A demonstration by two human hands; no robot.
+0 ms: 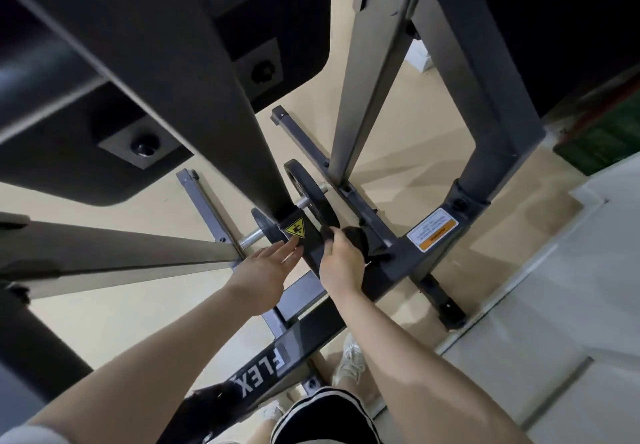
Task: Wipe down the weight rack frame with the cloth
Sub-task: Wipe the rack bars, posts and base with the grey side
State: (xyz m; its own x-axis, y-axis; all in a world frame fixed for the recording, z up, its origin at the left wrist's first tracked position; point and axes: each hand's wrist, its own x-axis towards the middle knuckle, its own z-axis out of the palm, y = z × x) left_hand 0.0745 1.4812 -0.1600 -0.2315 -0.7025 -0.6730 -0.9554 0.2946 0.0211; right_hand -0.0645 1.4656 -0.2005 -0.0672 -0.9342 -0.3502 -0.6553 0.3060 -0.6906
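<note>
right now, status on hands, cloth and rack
Left hand open, fingertips at the rack post. Right hand grips the dark cloth at the base. Plate on its peg close above.

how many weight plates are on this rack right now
2: one weight plate on the peg right of the post, above the right hand; another left, mostly hidden behind the post. More may be hidden.

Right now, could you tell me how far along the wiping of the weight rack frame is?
Finished parts cannot be told: no wiped streaks show. In hand: the right hand grips the dark cloth at the frame base beside the weight plate, and the left hand touches near the yellow warning sticker. The grey uprights likely remain.
</note>
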